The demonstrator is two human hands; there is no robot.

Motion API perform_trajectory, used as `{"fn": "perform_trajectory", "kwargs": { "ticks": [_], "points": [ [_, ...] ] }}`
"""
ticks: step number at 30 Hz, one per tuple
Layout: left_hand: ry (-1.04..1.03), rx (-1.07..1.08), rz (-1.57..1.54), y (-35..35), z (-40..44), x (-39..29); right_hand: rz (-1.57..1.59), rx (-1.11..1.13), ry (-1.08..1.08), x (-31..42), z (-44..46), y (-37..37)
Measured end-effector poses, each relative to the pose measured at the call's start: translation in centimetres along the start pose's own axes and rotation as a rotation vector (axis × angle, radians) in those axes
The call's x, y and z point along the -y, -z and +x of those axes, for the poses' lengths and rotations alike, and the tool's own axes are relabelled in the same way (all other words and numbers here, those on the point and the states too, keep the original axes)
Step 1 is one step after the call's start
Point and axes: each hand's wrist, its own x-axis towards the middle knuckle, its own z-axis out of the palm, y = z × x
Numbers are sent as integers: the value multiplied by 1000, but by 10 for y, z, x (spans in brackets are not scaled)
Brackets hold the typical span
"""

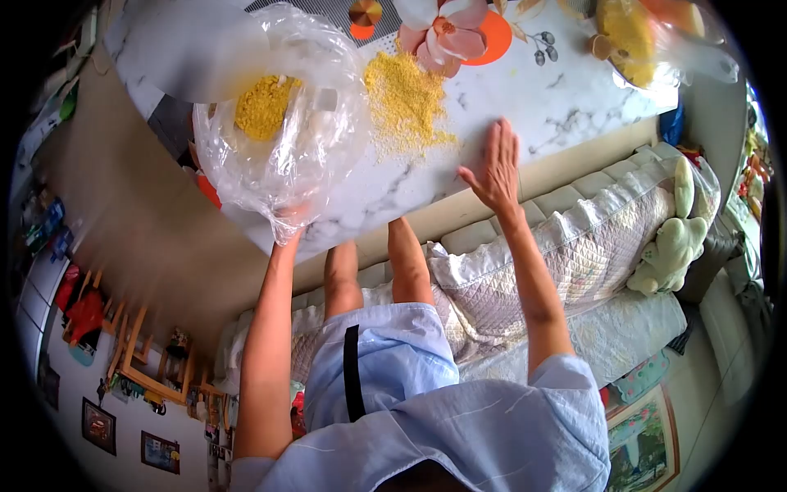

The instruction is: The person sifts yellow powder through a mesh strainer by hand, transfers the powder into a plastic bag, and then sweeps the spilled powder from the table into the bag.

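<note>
A crumpled clear plastic bag (332, 160) lies on the left of the marble-patterned table, with a clump of yellow crumbly powder (264, 108) showing in it. At the bag's near end, my left hand (293, 220) grips gathered plastic; the film partly covers its fingers. To the right of the bag, loose yellow powder (403, 100) is spread over the table top. My right hand (497, 170) is open, fingers stretched out and thumb apart, at the table's near edge, right of the loose powder and apart from it.
The table top (525, 98) carries a printed flower (447, 29). A clear bag with yellow contents (631, 49) stands at its far right. Close behind the table edge is a sofa with a quilted cover (566, 238) and a plush toy (674, 242). A blurred pale shape covers the upper left.
</note>
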Motion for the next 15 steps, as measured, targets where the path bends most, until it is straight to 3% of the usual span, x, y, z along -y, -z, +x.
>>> {"fn": "perform_trajectory", "kwargs": {
  "ticks": [3, 5, 12, 15],
  "points": [
    [3, -9, 12, 7, -14, 11, -154, -18, -180, 5, -33, -24],
    [16, -7, 14, 11, -24, 19, -148, -38, -184, 26, -9, -33],
    [12, -25, 24, 12, -24, 22, -10, -247, -6, 85, 121, -41],
    [-1, -26, 32, 12, -17, 17, 87, -322, -4, 90, 113, -32]
  ]
}}
